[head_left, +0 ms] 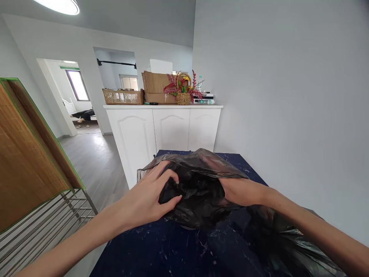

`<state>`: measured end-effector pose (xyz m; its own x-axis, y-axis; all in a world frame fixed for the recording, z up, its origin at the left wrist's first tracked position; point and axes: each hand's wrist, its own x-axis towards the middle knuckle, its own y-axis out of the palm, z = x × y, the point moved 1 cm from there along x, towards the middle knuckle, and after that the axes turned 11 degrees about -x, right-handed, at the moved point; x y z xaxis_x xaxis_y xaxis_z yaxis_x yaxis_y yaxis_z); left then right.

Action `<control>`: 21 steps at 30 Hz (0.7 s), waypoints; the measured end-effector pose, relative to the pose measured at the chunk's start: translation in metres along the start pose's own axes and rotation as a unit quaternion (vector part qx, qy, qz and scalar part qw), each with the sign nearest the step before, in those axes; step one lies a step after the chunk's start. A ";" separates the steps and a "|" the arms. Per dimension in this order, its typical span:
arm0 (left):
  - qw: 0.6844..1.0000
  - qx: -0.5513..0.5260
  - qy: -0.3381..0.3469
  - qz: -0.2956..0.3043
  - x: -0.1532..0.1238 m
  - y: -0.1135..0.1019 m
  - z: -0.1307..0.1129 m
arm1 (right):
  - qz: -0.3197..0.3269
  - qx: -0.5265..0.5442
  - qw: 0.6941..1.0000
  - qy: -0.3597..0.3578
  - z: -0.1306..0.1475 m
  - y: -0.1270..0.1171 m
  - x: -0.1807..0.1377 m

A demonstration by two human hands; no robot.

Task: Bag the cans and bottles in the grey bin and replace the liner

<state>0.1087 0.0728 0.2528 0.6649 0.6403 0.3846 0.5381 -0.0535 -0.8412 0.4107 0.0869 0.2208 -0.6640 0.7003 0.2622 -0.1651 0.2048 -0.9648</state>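
A thin black plastic bag (198,211) lies bunched up over the dark blue tabletop (184,254), its mouth facing me. My left hand (158,188) is at the left of this mouth. Its thumb and index finger are apart, while the other fingers are partly covered by the film. From the right, my right hand (215,163) reaches in under the bag's upper layer and shows only dimly through it; its fingers are hidden. A pale curved edge (188,227) peeks out beneath the bag. More crumpled black plastic (276,238) lies under my right forearm.
Behind the table stands a white cabinet (173,129) bearing cardboard boxes (123,97), a flower basket (183,98) and plastic bottles (207,102). A metal rack (72,207) with a brown mat (31,154) is at left. A plain wall (282,96) borders the right.
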 end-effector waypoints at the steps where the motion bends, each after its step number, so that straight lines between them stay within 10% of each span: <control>1: 1.000 -0.010 0.002 0.000 0.004 0.001 -0.001 | 0.013 0.005 1.000 -0.001 0.001 0.000 0.000; 21: 0.959 0.191 0.073 0.198 0.140 0.058 0.007 | -0.018 0.117 0.992 0.035 -0.023 -0.006 -0.022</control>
<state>0.2294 0.1652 0.2554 0.8584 0.5121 0.0312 0.0177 0.0312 -0.9994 0.4434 0.0862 0.2210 -0.6032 0.7435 0.2889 -0.3570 0.0722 -0.9313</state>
